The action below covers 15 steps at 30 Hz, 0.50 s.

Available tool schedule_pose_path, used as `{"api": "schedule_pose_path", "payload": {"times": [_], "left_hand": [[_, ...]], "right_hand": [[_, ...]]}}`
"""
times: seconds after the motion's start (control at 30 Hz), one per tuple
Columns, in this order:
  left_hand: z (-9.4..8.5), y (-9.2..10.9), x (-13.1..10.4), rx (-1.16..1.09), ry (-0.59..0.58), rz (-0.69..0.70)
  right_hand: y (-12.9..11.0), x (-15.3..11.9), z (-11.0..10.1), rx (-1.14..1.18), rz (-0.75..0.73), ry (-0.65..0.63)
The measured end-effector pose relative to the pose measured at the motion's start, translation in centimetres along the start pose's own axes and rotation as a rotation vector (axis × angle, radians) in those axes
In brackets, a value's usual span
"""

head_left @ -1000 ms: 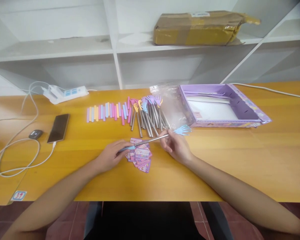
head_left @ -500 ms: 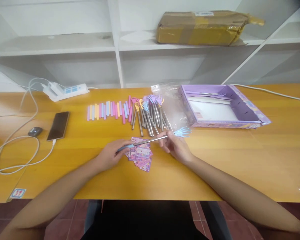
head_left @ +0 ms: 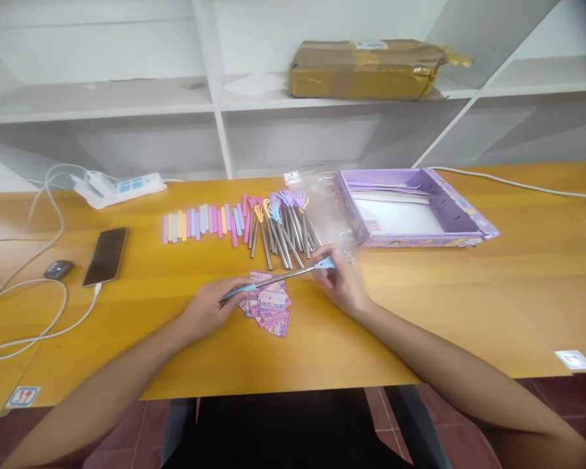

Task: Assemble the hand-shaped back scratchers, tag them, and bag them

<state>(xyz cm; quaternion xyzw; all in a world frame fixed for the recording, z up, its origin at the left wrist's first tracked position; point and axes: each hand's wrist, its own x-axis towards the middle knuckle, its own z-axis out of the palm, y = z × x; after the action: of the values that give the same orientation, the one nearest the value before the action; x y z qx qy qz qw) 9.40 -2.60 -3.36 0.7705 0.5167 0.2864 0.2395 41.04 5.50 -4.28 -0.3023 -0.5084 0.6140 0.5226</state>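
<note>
2-handed grip: blue scratcher (head_left: 284, 276); "39" label (head_left: 23, 397)

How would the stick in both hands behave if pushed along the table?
The stick is probably stiff: its metallic shaft runs straight from left hand to right hand. Being shiny, it may feel slippery. The blue head looks wider, so rolling far seems unlikely.
</note>
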Motion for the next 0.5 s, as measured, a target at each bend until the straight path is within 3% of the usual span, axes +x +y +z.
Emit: {"api": "schedule_pose_path", "payload": {"times": [0.1,0.23,0.5], "left_hand": [[0.2,0.1,-0.1,-0.017,0.073,-0.058],[0.1,0.3,0.2,-0.018,0.206,-0.086],[-0.9,0.1,0.9,-0.067,0.464,-0.032]], "right_hand": [[-0.3,0.4,-0.2,-0.035,-0.03,0.126],[-0.5,0.5,-0.2,-0.193,-0.066,0.195],[0.1,0.5,-0.3,-0.284,-0.049,0.119]]}}
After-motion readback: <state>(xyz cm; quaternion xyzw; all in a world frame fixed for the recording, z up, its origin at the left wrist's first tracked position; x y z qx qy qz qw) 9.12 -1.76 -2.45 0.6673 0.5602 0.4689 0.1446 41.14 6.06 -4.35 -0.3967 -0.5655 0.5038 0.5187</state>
